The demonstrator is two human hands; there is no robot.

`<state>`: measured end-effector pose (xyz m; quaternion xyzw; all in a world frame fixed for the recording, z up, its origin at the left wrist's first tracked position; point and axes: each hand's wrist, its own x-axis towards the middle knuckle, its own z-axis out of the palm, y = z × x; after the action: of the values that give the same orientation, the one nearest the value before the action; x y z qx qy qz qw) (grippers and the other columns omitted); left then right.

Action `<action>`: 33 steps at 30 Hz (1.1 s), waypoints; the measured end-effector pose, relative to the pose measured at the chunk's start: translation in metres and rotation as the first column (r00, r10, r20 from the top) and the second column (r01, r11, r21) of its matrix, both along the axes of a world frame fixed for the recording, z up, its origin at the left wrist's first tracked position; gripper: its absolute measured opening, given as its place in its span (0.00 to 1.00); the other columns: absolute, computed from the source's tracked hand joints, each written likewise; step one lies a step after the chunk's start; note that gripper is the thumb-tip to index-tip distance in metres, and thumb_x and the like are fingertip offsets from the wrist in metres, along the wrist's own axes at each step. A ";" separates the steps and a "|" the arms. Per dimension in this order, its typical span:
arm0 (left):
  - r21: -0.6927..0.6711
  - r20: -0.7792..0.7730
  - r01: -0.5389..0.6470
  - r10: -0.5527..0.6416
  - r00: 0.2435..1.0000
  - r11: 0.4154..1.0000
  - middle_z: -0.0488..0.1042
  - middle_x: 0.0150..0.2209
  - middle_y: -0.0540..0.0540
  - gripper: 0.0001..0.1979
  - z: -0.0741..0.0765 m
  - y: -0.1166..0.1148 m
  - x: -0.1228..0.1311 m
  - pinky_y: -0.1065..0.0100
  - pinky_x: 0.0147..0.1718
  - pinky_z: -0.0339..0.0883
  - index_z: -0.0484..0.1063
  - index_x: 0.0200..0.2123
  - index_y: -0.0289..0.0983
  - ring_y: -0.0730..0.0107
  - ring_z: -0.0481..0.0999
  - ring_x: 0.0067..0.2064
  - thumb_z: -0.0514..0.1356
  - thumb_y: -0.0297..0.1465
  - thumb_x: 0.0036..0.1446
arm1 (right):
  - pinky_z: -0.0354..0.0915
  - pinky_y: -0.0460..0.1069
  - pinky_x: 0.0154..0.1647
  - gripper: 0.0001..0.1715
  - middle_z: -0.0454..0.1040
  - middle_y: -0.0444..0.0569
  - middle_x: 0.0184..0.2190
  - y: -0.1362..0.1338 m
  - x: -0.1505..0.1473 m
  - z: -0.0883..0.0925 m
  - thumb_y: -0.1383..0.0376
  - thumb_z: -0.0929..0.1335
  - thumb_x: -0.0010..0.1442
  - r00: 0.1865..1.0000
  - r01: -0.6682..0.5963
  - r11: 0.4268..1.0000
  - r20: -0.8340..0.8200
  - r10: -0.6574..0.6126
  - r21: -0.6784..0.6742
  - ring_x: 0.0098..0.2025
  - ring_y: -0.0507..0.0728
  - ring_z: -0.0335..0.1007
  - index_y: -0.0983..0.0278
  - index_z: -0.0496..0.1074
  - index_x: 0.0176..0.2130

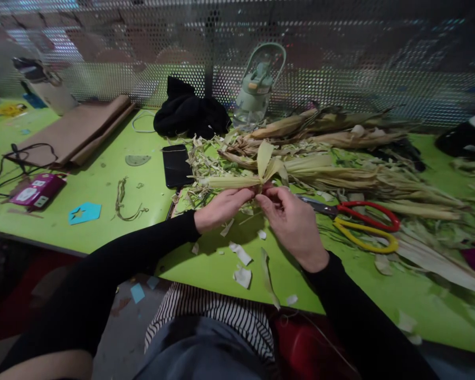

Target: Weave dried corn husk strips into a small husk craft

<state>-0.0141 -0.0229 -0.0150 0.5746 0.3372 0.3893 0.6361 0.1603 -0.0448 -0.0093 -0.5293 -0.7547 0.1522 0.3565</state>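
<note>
Both hands meet at a pale corn husk piece (pixel 263 164) whose strips fan upward, with a long rolled part reaching left. My left hand (pixel 226 207) is closed on it from the left, its fingertips partly hidden. From the right, my right hand (pixel 288 219) pinches near the base of the strips, thumb against fingers. Just right of that hand lie scissors (pixel 366 224) with one red and one yellow handle. Behind the hands spreads a heap of dried corn husks (pixel 340 177). Small white scraps (pixel 242 275) lie on the table in front.
The green table (pixel 142 232) runs along a perforated metal screen (pixel 142 68). At the back stand a green bottle (pixel 255 92) and a black cloth (pixel 192 113). To the left are a phone (pixel 177 166), brown paper (pixel 79 129), a purple power strip (pixel 38 191) and a blue paper tag (pixel 85 212).
</note>
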 end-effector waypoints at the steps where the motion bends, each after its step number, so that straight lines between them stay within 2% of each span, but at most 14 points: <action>1: 0.028 -0.048 -0.011 0.012 0.999 1.000 0.78 0.51 0.41 0.16 0.001 -0.001 -0.001 0.62 0.60 0.64 0.77 0.46 0.34 0.64 0.74 0.56 0.52 0.34 0.67 | 0.59 0.49 0.24 0.30 0.76 0.49 0.28 0.000 0.000 0.000 0.39 0.63 0.64 0.998 -0.033 0.998 -0.049 0.031 -0.052 0.25 0.54 0.68 0.62 0.72 0.37; 5: 0.220 -0.265 0.011 0.049 0.963 0.975 0.79 0.46 0.43 0.14 0.003 -0.001 -0.004 0.60 0.60 0.65 0.75 0.41 0.34 0.64 0.74 0.54 0.51 0.31 0.66 | 0.62 0.48 0.26 0.25 0.75 0.46 0.29 0.004 0.000 -0.003 0.42 0.69 0.61 0.975 -0.083 0.988 -0.217 0.053 -0.130 0.27 0.54 0.69 0.61 0.70 0.35; 10: 0.414 -0.434 0.105 0.094 0.896 0.904 0.78 0.49 0.40 0.12 -0.002 0.002 0.000 0.58 0.59 0.66 0.73 0.43 0.34 0.61 0.75 0.54 0.50 0.29 0.66 | 0.67 0.48 0.31 0.23 0.75 0.45 0.31 0.010 0.000 -0.013 0.47 0.74 0.57 0.886 -0.146 0.971 -0.462 0.043 -0.190 0.31 0.54 0.71 0.60 0.66 0.36; 14: 0.504 -0.482 0.134 0.149 0.864 0.853 0.78 0.50 0.40 0.13 -0.004 0.003 0.001 0.61 0.54 0.69 0.73 0.47 0.35 0.62 0.76 0.50 0.51 0.26 0.64 | 0.63 0.48 0.28 0.17 0.71 0.44 0.28 0.010 0.002 -0.012 0.51 0.72 0.59 0.940 -0.098 0.977 -0.341 0.028 -0.189 0.28 0.53 0.65 0.61 0.68 0.33; 17: 0.534 -0.534 0.172 0.172 0.828 0.828 0.78 0.44 0.43 0.12 -0.003 0.002 -0.005 0.65 0.47 0.70 0.72 0.48 0.37 0.65 0.77 0.42 0.55 0.27 0.62 | 0.63 0.48 0.29 0.15 0.70 0.44 0.28 0.007 0.002 -0.008 0.53 0.71 0.60 0.956 -0.056 0.984 -0.294 0.004 -0.169 0.28 0.53 0.65 0.61 0.68 0.33; 20: 0.553 -0.574 0.157 0.237 0.784 0.819 0.77 0.37 0.46 0.09 -0.004 0.004 -0.010 0.68 0.40 0.68 0.73 0.45 0.37 0.68 0.75 0.36 0.57 0.30 0.63 | 0.64 0.49 0.30 0.17 0.72 0.45 0.31 0.006 0.002 -0.007 0.50 0.70 0.61 0.945 -0.053 0.982 -0.327 -0.010 -0.183 0.30 0.54 0.67 0.61 0.68 0.37; 22: 0.590 -0.568 0.144 0.282 0.773 0.794 0.78 0.37 0.45 0.11 -0.008 0.007 -0.012 0.69 0.36 0.67 0.73 0.47 0.36 0.70 0.74 0.33 0.54 0.31 0.66 | 0.64 0.49 0.30 0.21 0.73 0.47 0.31 0.005 0.001 -0.006 0.47 0.70 0.61 0.960 -0.082 0.976 -0.280 0.022 -0.203 0.30 0.54 0.67 0.61 0.68 0.38; 25: 0.643 -0.576 0.187 0.308 0.757 0.742 0.79 0.43 0.41 0.16 -0.014 0.011 -0.011 0.68 0.37 0.67 0.71 0.53 0.35 0.69 0.76 0.36 0.50 0.27 0.66 | 0.62 0.49 0.29 0.23 0.74 0.48 0.31 0.005 -0.001 -0.004 0.45 0.67 0.64 0.984 -0.113 0.976 -0.159 0.084 -0.187 0.30 0.55 0.66 0.61 0.69 0.36; 27: 0.655 -0.592 0.213 0.317 0.741 0.725 0.79 0.46 0.40 0.19 -0.017 0.012 -0.010 0.67 0.39 0.68 0.70 0.56 0.36 0.67 0.77 0.39 0.50 0.24 0.64 | 0.61 0.50 0.29 0.23 0.75 0.49 0.32 0.005 -0.002 -0.003 0.45 0.66 0.65 0.990 -0.090 0.987 -0.124 0.074 -0.135 0.30 0.55 0.67 0.61 0.68 0.35; 30: 0.664 -0.634 0.245 0.358 0.686 0.706 0.79 0.45 0.41 0.23 -0.016 0.009 -0.008 0.65 0.42 0.70 0.68 0.59 0.37 0.65 0.77 0.42 0.51 0.22 0.63 | 0.61 0.49 0.29 0.23 0.75 0.49 0.31 0.005 -0.002 -0.005 0.45 0.65 0.66 0.987 -0.096 0.988 -0.137 0.079 -0.119 0.30 0.55 0.67 0.61 0.68 0.34; 33: 0.678 -0.666 0.285 0.402 0.629 0.677 0.79 0.41 0.40 0.19 -0.014 0.007 -0.006 0.64 0.42 0.70 0.70 0.57 0.35 0.64 0.77 0.40 0.50 0.24 0.65 | 0.60 0.49 0.26 0.23 0.74 0.46 0.28 0.003 -0.003 -0.007 0.45 0.65 0.66 0.974 -0.160 0.975 -0.188 0.130 -0.155 0.27 0.54 0.66 0.61 0.67 0.32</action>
<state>-0.0202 -0.0159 -0.0291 0.8743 0.4108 0.2260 0.1258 0.1571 -0.0416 -0.0158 -0.4855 -0.7411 0.2877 0.3637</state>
